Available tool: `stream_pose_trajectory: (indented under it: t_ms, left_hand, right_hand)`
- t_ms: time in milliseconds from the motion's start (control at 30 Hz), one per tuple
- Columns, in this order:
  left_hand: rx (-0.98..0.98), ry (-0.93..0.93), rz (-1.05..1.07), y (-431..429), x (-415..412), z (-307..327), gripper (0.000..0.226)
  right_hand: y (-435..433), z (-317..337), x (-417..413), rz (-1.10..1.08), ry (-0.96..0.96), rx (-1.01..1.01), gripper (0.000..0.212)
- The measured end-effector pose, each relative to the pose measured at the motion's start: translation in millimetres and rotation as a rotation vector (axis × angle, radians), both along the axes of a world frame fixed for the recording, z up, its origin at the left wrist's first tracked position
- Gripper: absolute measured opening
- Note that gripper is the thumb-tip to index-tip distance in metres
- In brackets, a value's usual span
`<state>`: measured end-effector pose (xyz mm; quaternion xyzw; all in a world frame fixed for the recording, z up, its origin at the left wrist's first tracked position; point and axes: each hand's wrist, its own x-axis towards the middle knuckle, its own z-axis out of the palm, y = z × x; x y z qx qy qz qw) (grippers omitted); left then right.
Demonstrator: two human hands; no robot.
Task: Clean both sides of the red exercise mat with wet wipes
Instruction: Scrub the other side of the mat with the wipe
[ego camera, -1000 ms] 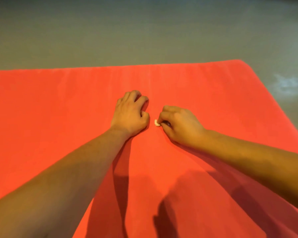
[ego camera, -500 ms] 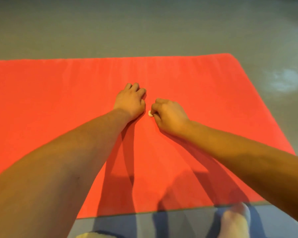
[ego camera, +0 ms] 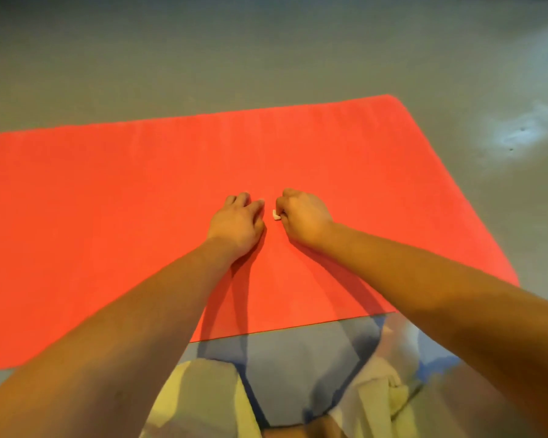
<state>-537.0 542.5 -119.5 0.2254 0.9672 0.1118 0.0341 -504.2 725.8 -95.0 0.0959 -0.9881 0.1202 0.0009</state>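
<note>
On red mat (ego camera: pixel 108 216), left hand (ego camera: pixel 236 224) lies relaxed; right hand (ego camera: pixel 302 216) pinches white wipe (ego camera: pixel 276 215).

This is a plain indoor floor space; home or gym is unclear. 1 red mat (ego camera: pixel 108 216) lies flat on a bare grey floor (ego camera: pixel 203 58), with 1 blue mat (ego camera: pixel 298 358) at its near edge.

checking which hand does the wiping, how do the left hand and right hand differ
The left hand rests on the red mat with loosely bent fingers, holding nothing; the right hand is curled, pinching a small white wipe. The left hand lies flatter than the right hand. Both sit close together on the mat.
</note>
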Motion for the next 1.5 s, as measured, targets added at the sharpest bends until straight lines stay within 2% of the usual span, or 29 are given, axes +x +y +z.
stream_pose_trajectory:
  t_ms: [333, 567, 667, 867, 1000, 1100, 1167, 1233, 1367, 1433, 1500]
  left_hand:
    - [-0.096, -0.074, -0.026, -19, 74, 20, 0.047]
    - [-0.230, -0.191, -0.099, -23, 125, 39, 0.081]
    - [-0.333, -0.205, -0.144, -24, 142, 47, 0.095]
    - [-0.447, -0.192, -0.164, -10, 149, 60, 0.075]
    - [-0.482, -0.164, -0.182, -4, 152, 59, 0.078]
    - [-0.516, -0.138, -0.205, 5, 159, 60, 0.084]
    - [-0.515, -0.107, -0.248, 11, 165, 60, 0.082]
    - [-0.491, -0.065, -0.305, 14, 173, 58, 0.069]
    - [-0.457, -0.036, -0.344, 8, 184, 56, 0.044]
    - [-0.471, -0.008, -0.324, 1, 184, 57, 0.043]
    - [-0.498, 0.016, -0.324, -4, 181, 63, 0.041]
  right_hand:
    - [-4, 7, 139, 0.293, -0.150, -0.008, 0.015]
    - [-11, 18, 103, 0.057, -0.155, -0.026, 0.013]
    - [-13, 16, 118, 0.068, -0.165, -0.012, 0.013]
    - [-9, 10, 152, 0.164, -0.300, -0.047, 0.012]
    - [-5, 11, 164, 0.156, -0.364, -0.081, 0.018]
    - [-1, 13, 172, 0.077, -0.278, -0.109, 0.018]
    - [4, 10, 177, 0.062, -0.177, -0.059, 0.015]
    - [10, 8, 179, 0.051, -0.134, 0.005, 0.015]
    - [15, 21, 172, 0.078, -0.235, 0.001, 0.013]
    - [17, 29, 172, 0.098, -0.328, 0.066, 0.033]
    - [17, 31, 177, 0.098, -0.335, 0.184, 0.048]
